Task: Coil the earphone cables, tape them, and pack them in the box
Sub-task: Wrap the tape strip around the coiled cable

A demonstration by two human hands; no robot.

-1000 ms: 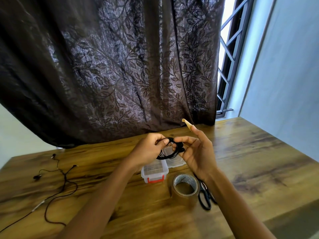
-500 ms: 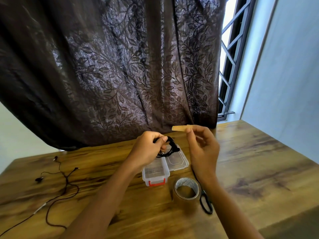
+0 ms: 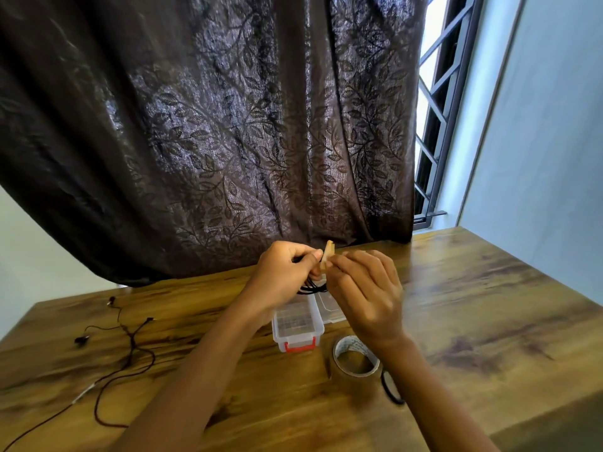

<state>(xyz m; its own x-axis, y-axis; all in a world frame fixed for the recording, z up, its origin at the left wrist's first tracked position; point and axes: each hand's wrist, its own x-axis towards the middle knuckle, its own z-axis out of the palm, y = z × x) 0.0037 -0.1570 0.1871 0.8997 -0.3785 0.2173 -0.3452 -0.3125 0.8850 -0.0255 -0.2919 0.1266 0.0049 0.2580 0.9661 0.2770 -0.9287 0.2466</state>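
While left hand (image 3: pixel 280 277) grips coiled cable (image 3: pixel 314 287), right hand (image 3: pixel 367 291) pinches tape strip (image 3: pixel 327 255), above open box (image 3: pixel 295 336), table (image 3: pixel 473 288) edges distant.

Text check | you have nothing legible here | tape roll (image 3: pixel 355 381): faint dark marks on the white inner core, too blurred for you to read | clear plastic box (image 3: pixel 298 322): no readable label showing

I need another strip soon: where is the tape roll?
Head view, right of centre: the tape roll lies on the table between the clear box and the scissors.
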